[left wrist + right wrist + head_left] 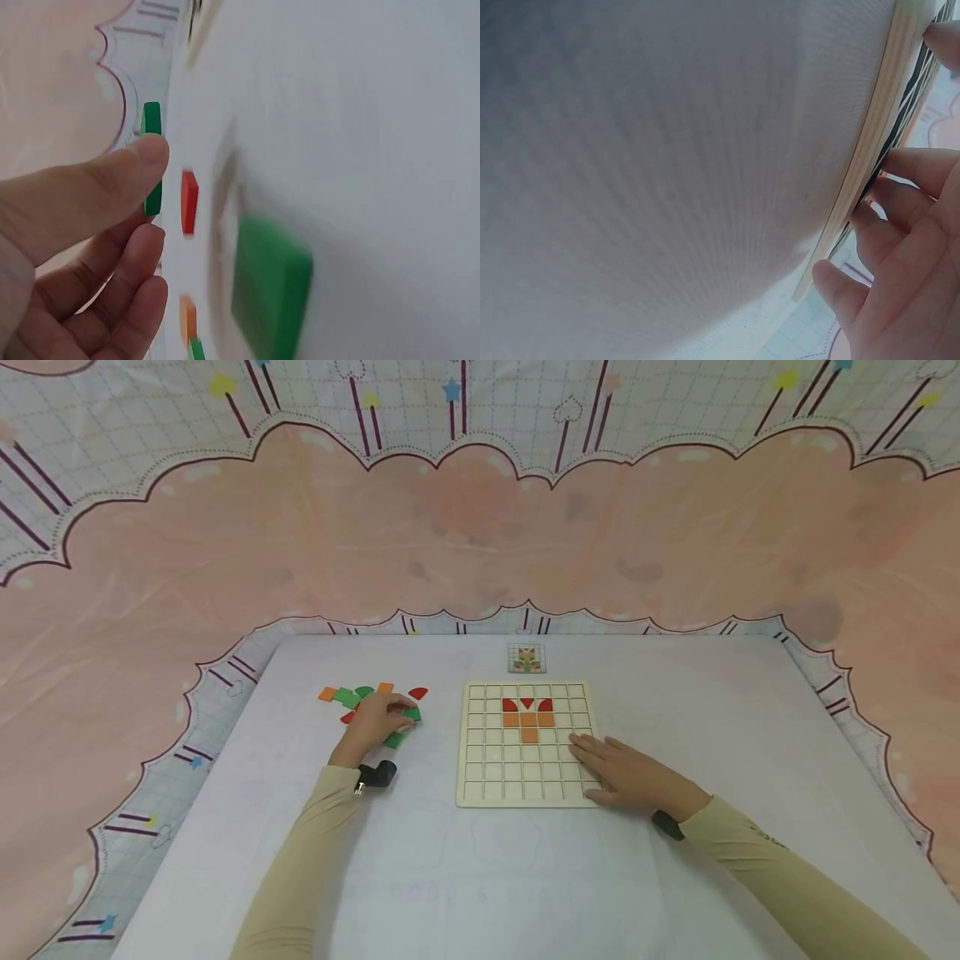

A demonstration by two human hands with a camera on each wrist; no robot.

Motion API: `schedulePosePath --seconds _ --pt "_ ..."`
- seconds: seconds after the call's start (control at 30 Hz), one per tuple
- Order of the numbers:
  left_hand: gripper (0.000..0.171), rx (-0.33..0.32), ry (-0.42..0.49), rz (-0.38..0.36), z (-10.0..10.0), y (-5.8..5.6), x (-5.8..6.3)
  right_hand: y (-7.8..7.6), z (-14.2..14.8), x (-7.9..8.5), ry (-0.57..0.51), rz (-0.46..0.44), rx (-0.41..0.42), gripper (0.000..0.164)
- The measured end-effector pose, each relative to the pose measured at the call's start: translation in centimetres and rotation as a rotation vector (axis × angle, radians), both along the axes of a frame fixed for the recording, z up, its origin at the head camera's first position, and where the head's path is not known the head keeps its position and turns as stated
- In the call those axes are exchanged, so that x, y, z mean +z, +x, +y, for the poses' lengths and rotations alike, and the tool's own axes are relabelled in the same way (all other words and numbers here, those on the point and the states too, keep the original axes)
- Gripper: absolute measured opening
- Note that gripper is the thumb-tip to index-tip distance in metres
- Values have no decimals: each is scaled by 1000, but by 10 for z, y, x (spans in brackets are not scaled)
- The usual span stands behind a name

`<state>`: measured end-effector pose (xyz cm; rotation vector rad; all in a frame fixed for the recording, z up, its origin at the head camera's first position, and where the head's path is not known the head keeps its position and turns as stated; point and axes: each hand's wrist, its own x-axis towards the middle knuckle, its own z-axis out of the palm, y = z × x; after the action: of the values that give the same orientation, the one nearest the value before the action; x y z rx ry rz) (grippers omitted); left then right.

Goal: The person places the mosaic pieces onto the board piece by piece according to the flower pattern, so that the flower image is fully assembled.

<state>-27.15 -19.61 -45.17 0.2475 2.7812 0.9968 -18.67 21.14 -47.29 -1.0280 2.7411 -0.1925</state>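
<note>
Thumb and fingers of my left hand point(375, 720) pinch a thin green tile point(152, 120), lifted off the white table. Below and around that hand lie loose tiles: a green tile point(394, 740), a red curved-edged tile point(417, 693) and an orange tile point(327, 694). On the right, my right hand point(630, 772) rests with extended fingers on the right edge of a pale gridded board point(491, 781). Several orange square tiles point(528, 720) sit in the board's upper middle, beneath a row of red tiles, the middle one a red triangle point(527, 703).
A small pattern card point(527, 658) with a coloured grid picture lies behind the board. The white table point(450, 885) extends in front and to both sides. A patterned cloth point(480, 543) hangs behind it. Each wrist wears a dark camera.
</note>
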Motion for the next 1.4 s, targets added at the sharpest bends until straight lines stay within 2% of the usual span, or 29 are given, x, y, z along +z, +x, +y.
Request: schedulePosePath --seconds 0.13,0.33,0.6,0.73,0.87,1.2,1.4 --pt "28 -40 11 24 22 2 -1 0 1 -1 -5 10 2 69" --pt "27 -102 49 28 54 5 -10 0 1 0 -6 11 2 69" --pt "24 -142 111 34 90 9 -16 1 -1 4 5 -4 -5 69" --pt "24 -151 152 15 104 12 -17 1 -1 3 5 -2 -6 69" --pt "22 -141 185 -12 115 14 -20 0 0 2 9 0 -7 70" --pt "20 -204 110 36 133 12 -28 -1 0 0 4 -11 -17 70" --pt "19 -164 112 31 131 11 -33 0 0 -2 -7 -2 -12 70"
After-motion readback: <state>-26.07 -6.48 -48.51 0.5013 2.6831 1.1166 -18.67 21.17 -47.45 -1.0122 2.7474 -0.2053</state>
